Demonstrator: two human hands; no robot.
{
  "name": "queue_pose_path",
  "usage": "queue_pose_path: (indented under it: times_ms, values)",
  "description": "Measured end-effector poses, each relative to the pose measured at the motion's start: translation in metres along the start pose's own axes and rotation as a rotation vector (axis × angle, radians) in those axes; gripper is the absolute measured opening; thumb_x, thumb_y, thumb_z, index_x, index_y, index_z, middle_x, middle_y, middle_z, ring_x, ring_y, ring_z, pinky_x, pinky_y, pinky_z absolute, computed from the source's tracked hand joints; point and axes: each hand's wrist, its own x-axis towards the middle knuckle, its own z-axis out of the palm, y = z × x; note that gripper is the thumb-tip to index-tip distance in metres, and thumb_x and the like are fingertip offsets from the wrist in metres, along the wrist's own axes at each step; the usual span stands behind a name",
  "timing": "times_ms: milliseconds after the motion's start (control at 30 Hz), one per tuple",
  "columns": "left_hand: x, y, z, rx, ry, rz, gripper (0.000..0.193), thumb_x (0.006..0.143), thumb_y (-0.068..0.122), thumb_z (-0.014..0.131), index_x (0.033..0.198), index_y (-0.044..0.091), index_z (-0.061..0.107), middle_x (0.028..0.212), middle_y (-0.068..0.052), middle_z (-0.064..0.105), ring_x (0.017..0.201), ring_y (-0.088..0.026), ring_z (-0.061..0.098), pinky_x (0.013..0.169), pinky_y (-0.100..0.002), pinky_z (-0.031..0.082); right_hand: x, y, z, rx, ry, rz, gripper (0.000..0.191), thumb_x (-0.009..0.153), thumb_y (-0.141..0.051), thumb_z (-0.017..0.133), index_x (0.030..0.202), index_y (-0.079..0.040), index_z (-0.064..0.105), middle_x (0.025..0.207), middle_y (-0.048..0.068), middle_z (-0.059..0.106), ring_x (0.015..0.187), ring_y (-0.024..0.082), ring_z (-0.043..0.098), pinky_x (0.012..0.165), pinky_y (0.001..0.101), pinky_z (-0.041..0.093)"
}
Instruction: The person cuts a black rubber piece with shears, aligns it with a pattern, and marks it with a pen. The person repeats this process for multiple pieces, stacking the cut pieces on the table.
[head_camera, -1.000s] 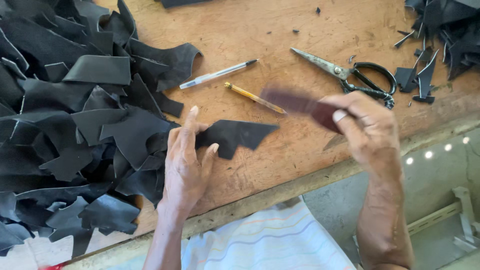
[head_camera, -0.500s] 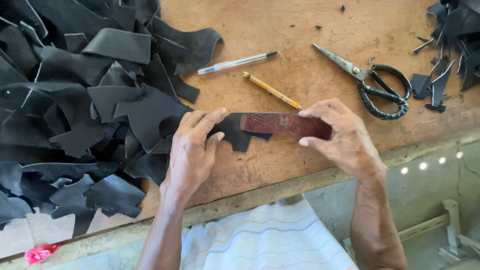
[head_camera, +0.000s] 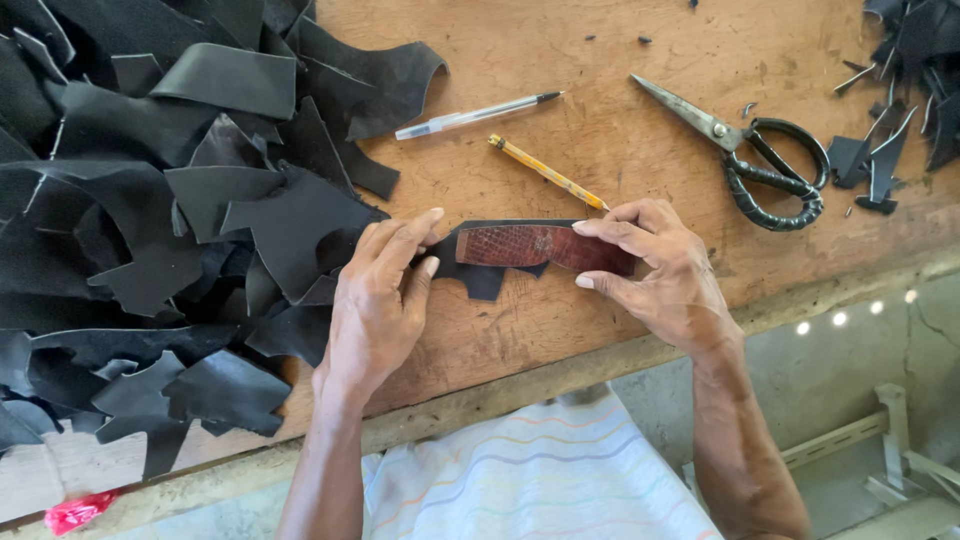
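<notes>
Both hands lowered onto table: right hand (head_camera: 668, 272) pinching brown strip (head_camera: 535, 246) over black piece (head_camera: 482, 276); left hand (head_camera: 380, 300) flat, pressing piece.

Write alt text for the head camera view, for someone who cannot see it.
Two hands, left hand and right hand, press a reddish-brown textured leather strip onto a black leather offcut on a wooden workbench. A heap of black leather scraps lies to the left; a clear pen, yellow pencil and black-handled scissors lie beyond.
</notes>
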Motion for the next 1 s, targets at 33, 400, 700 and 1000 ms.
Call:
queue_pose_path:
  times_ms: [33,400,700,1000]
  values:
    - [-0.001,0.000,0.000,0.004,0.013,0.007,0.047,0.087,-0.011,0.069,0.132,0.000,0.063,0.109,-0.014,0.069,0.099,-0.027,0.069,0.087,-0.036,0.057,0.000,0.000,0.000,-0.003,0.002,-0.002,0.052,0.070,-0.019,0.091,0.119,-0.015,0.075,0.111,0.007,0.067,0.107,0.026,0.063,0.090,0.0368,0.053]
    - [-0.006,-0.002,0.007,-0.044,0.162,0.003,0.038,0.091,-0.009,0.070,0.127,0.000,0.066,0.109,-0.014,0.068,0.089,-0.021,0.071,0.077,-0.030,0.058,-0.001,0.002,0.003,0.018,0.023,-0.026,0.050,0.071,-0.019,0.091,0.118,-0.014,0.075,0.109,0.005,0.067,0.106,0.024,0.061,0.092,0.0353,0.052]
    - [-0.034,0.009,0.011,0.152,0.209,0.130,0.031,0.088,-0.008,0.071,0.117,0.003,0.070,0.117,-0.013,0.070,0.106,-0.030,0.067,0.092,-0.038,0.056,0.002,0.002,0.002,0.038,0.017,-0.036,0.054,0.068,-0.019,0.092,0.118,-0.012,0.074,0.112,0.006,0.067,0.108,0.024,0.061,0.092,0.0350,0.052]
    - [-0.039,0.004,0.020,0.140,0.223,0.065,0.036,0.091,-0.006,0.073,0.125,-0.001,0.065,0.121,-0.015,0.067,0.110,-0.031,0.065,0.094,-0.039,0.055,-0.003,0.011,0.003,0.098,0.039,0.072,0.060,0.070,-0.017,0.093,0.125,-0.009,0.069,0.108,0.004,0.072,0.101,0.016,0.066,0.087,0.0298,0.056]
